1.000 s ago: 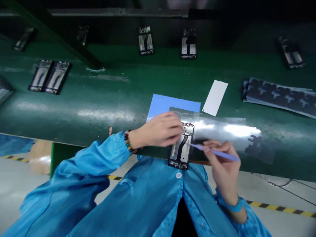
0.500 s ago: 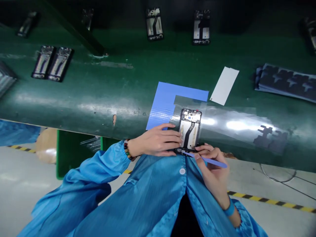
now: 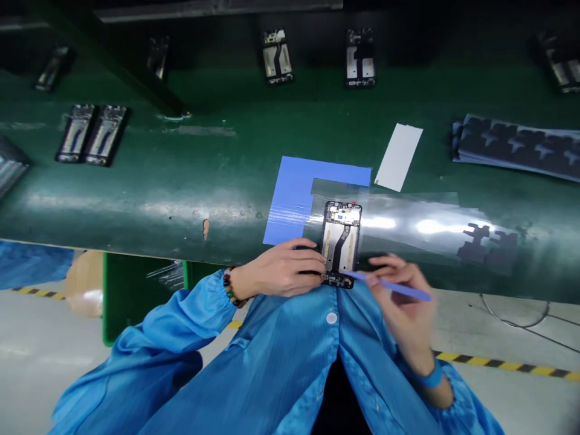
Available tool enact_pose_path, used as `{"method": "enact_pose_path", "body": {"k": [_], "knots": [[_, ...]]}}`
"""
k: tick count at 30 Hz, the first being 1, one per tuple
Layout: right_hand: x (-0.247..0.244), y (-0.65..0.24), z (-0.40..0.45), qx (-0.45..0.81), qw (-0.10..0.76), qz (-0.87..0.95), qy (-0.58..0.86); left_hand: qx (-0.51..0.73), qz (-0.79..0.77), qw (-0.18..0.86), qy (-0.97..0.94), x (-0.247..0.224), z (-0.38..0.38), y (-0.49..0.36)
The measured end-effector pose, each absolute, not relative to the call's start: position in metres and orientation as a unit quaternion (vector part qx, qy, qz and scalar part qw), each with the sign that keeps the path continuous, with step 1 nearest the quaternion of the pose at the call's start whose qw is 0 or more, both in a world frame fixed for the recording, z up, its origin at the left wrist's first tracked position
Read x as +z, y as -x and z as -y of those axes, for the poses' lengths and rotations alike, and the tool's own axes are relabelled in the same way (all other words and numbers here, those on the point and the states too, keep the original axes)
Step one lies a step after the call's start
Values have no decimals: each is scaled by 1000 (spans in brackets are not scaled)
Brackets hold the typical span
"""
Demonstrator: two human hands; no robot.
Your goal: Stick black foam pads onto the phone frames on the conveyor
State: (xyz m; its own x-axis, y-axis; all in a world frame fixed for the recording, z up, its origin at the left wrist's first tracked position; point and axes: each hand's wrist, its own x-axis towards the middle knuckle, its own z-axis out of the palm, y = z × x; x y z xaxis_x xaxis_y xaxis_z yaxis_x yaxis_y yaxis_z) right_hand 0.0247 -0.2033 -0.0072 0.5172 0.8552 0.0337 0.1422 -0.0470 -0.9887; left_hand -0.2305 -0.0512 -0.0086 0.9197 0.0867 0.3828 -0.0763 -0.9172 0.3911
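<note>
An opened phone body (image 3: 347, 238) lies at the table's front edge, its silver inside and black ribbon facing up. My left hand (image 3: 287, 269) rests against its left side, fingers stretched out and lying flat. A thin purple tool (image 3: 403, 289), apparently tweezers, is pinched in my right hand (image 3: 403, 296), its tip over the phone's lower end. My right hand is slightly blurred. Beneath and beside the phone are a clear sheet (image 3: 399, 232) and a blue sheet (image 3: 290, 187).
Beyond lie a white card (image 3: 399, 157) and a stack of dark film sheets (image 3: 516, 145). Several other phone bodies (image 3: 277, 60) sit across the green table (image 3: 203, 169). A green post (image 3: 136, 75) stands at the back left. Below the edge is a green bin (image 3: 131, 290).
My right hand has moved right, away from the phone's side, taking the purple tool's tip slightly up off the lower end. My left hand stays beside the phone. The whole view has shifted slightly.
</note>
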Motion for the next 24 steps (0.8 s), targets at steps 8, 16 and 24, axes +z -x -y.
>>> {"method": "enact_pose_path", "body": {"k": [8, 16, 24], "knots": [[-14, -108, 159, 256, 651, 262, 665, 172, 28, 240, -955, 19, 31, 154], [-21, -222, 216, 76, 670, 163, 721, 86, 73, 144, -983, 15, 23, 20], [-26, -231, 214, 153, 624, 198, 740, 40, 48, 142, -988, 19, 33, -2]]}}
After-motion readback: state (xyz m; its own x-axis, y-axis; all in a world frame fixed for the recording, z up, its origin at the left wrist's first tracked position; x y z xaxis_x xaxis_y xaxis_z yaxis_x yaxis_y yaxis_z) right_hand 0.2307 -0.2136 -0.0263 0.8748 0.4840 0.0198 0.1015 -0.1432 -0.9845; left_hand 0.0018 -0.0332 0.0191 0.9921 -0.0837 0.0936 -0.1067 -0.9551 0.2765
